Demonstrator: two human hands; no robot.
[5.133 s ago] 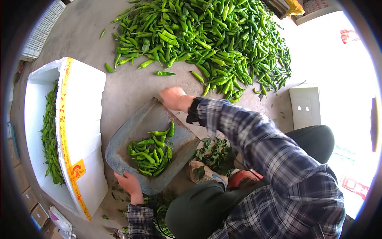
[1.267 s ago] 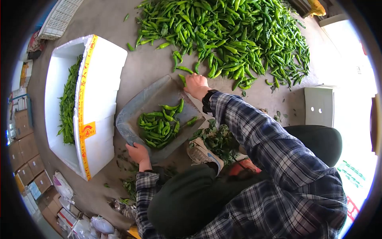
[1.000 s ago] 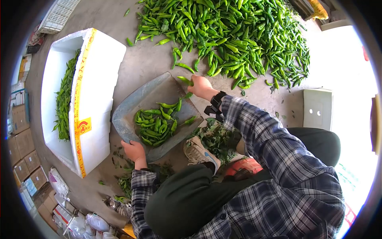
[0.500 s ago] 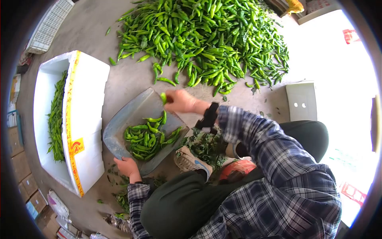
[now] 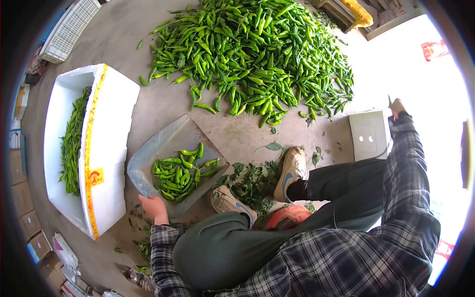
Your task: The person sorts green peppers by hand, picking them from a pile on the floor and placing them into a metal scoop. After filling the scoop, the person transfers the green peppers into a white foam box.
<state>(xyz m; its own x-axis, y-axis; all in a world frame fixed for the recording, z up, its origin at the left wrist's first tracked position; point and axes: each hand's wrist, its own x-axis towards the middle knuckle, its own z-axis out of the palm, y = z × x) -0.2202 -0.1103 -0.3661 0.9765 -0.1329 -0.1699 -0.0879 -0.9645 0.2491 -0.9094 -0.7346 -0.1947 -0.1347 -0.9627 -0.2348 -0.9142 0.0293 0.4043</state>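
My left hand point(image 5: 155, 208) is closed on the near edge of a grey metal scoop point(image 5: 148, 148), which lies on the floor. Several green chili peppers point(image 5: 175, 174) sit in the scoop. Far out to the right, beside the white box-like object, my right hand point(image 5: 397, 106) is raised against the bright light. Its fingers are closed, and a small dark green pointed piece point(image 5: 390, 99) sticks up from them; I cannot tell whether it is a pepper or a leaf. A large heap of green chili peppers point(image 5: 257, 54) lies on the floor ahead.
A white foam box point(image 5: 111, 158) holding peppers stands left of the scoop. Cut leaves point(image 5: 252, 183) lie between my shoes. The white box-like object point(image 5: 368, 133) stands at right, a white plastic crate point(image 5: 71, 29) at upper left. A tabby cat point(image 5: 138, 278) is at lower left.
My right hand has swung from above the scoop far out to the right. My right leg and shoe now show. The left hand stays on the scoop.
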